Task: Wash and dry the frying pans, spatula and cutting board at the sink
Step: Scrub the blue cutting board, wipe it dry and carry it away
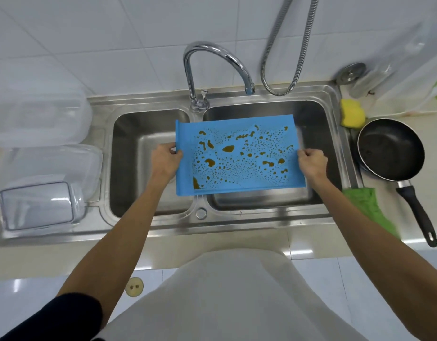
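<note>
The left hand (166, 156) and right hand (312, 160) each pinch 1 short edge of the blue cutting board (239, 156), held flat above the double sink (274, 217), mostly over its right basin. Brown droplets bead across the board, so washing it seems the step in hand. No water runs from the tap (249, 88); next likely calls for freeing 1 hand to start it. 1 frying pan (391, 150) waits on the counter, right.

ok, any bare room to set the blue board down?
Bare: the left basin, between the clear containers and the sink divider, and the counter strip along the sink's front rim. Crowded: sponge, frying pan and green cloth fill the right side. The cutting board, gripped by left hand and right hand, covers most of the right basin.
</note>
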Motion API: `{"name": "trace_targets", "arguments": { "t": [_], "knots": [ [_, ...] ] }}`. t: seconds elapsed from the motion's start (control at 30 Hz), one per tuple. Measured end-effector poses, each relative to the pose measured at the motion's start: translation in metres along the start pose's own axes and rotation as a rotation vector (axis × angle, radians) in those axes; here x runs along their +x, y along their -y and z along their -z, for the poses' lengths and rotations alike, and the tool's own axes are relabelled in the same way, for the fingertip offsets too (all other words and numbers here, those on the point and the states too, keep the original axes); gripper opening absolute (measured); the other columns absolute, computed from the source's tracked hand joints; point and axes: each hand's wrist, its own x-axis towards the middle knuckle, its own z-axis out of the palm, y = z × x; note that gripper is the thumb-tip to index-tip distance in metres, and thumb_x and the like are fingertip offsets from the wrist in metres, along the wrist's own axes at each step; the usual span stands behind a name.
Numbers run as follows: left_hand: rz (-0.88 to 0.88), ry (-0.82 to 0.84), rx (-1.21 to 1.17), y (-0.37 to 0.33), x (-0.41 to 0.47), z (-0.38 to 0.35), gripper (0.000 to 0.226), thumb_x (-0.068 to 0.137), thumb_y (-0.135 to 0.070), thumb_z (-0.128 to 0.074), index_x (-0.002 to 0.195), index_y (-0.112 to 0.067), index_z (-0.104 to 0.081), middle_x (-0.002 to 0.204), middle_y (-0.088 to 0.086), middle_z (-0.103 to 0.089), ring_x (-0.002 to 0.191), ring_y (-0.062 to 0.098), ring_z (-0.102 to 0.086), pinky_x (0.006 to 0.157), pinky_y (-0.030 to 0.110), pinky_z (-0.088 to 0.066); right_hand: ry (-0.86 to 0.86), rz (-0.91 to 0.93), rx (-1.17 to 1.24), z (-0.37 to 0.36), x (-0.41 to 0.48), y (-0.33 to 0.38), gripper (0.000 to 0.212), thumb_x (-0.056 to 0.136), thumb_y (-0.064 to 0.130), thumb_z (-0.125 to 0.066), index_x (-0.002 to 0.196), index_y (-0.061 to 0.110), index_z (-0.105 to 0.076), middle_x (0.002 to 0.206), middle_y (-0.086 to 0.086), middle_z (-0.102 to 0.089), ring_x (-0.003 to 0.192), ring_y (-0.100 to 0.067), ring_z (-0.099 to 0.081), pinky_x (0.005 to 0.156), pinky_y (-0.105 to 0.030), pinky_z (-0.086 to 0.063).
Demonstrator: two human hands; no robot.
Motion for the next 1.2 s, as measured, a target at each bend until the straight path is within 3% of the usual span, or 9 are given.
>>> {"name": "trace_targets", "arguments": {
  "t": [0.1,0.23,0.37,0.53,0.67,0.8,0.93,1.07,1.2],
  "knots": [
    [0.017,-0.01,-0.017,0.006,0.016,-0.003,0.033,0.093,-0.009,-0.058,0.123,-0.009,-0.07,0.101,0.011,-0.075,0.074,0.016,-0.065,0.05,0.006,-0.041,0.027,-0.019,-0.007,-0.01,0.008,0.008,0.037,0.097,0.02,-0.051,0.083,-0.011,-0.065,0.081,-0.014,-0.063,0.079,-0.027,-0.058,0.069,-0.035,-0.041],
    [0.051,0.008,-0.055,0.012,0.032,-0.006,0.032,0.092,-0.011,-0.059,0.122,-0.012,-0.071,0.1,0.012,-0.076,0.079,0.019,-0.072,0.066,0.027,-0.058,0.047,-0.043,-0.021,-0.02,0.025,0.016,0.036,0.096,0.018,-0.048,0.078,-0.01,-0.06,0.078,-0.012,-0.058,0.074,-0.023,-0.052,0.068,-0.036,-0.038],
    [0.087,0.008,-0.071,0.01,0.049,-0.013,0.032,0.094,-0.012,-0.06,0.125,-0.011,-0.069,0.105,0.011,-0.075,0.078,0.014,-0.068,0.056,0.011,-0.048,0.05,-0.055,-0.055,-0.027,0.04,0.022,0.033,0.095,0.017,-0.047,0.064,0.006,-0.051,0.076,-0.009,-0.053,0.066,-0.02,-0.044,0.067,-0.036,-0.035],
    [0.104,0.001,-0.085,0.008,0.06,-0.021,0.032,0.095,-0.011,-0.06,0.126,-0.01,-0.068,0.107,0.012,-0.075,0.078,0.011,-0.065,0.048,0.001,-0.042,0.076,-0.084,-0.048,-0.034,0.054,0.018,0.032,0.096,0.018,-0.049,0.087,-0.005,-0.069,0.088,-0.012,-0.063,0.079,-0.024,-0.057,0.073,-0.039,-0.046],
    [0.12,0.005,-0.057,0.009,0.065,-0.027,0.034,0.095,-0.013,-0.06,0.128,-0.013,-0.067,0.107,0.011,-0.075,0.077,0.01,-0.065,0.047,0.001,-0.039,0.095,-0.092,-0.047,-0.036,0.06,0.015,0.033,0.097,0.019,-0.048,0.087,-0.007,-0.067,0.089,-0.013,-0.063,0.079,-0.023,-0.055,0.069,-0.036,-0.04],
    [0.132,0.01,-0.035,0.011,0.067,-0.031,0.035,0.095,-0.014,-0.061,0.129,-0.016,-0.066,0.107,0.008,-0.075,0.071,0.005,-0.063,0.047,0.001,-0.041,0.088,-0.095,-0.042,-0.037,0.063,0.014,0.033,0.097,0.017,-0.048,0.097,-0.007,-0.07,0.106,-0.021,-0.07,0.084,-0.031,-0.061,0.075,-0.041,-0.049],
    [0.142,0.02,-0.028,0.012,0.068,-0.031,0.036,0.094,-0.016,-0.061,0.13,-0.014,-0.066,0.108,0.009,-0.075,0.072,0.006,-0.065,0.05,0.004,-0.043,0.102,-0.08,-0.04,-0.037,0.064,0.012,0.031,0.098,0.016,-0.047,0.103,-0.001,-0.072,0.106,-0.013,-0.069,0.089,-0.023,-0.059,0.078,-0.037,-0.047],
    [0.119,-0.089,0.064,-0.002,0.063,-0.029,0.037,0.096,-0.021,-0.062,0.129,-0.004,-0.063,0.122,0.009,-0.07,0.099,0.02,-0.07,0.07,0.008,-0.041,0.114,-0.066,-0.033,-0.037,0.063,0.01,0.031,0.1,0.015,-0.046,0.106,0.0,-0.072,0.104,-0.007,-0.064,0.092,-0.022,-0.059,0.079,-0.034,-0.046],
    [-0.123,-0.204,0.034,-0.022,0.072,-0.028,0.038,0.094,-0.03,-0.063,0.124,-0.006,-0.065,0.113,0.006,-0.073,0.099,0.019,-0.07,0.08,0.026,-0.056,0.115,-0.054,-0.025,-0.036,0.063,0.01,0.031,0.1,0.015,-0.046,0.108,0.001,-0.072,0.104,-0.006,-0.064,0.093,-0.022,-0.059,0.079,-0.034,-0.046]
  ]
}}
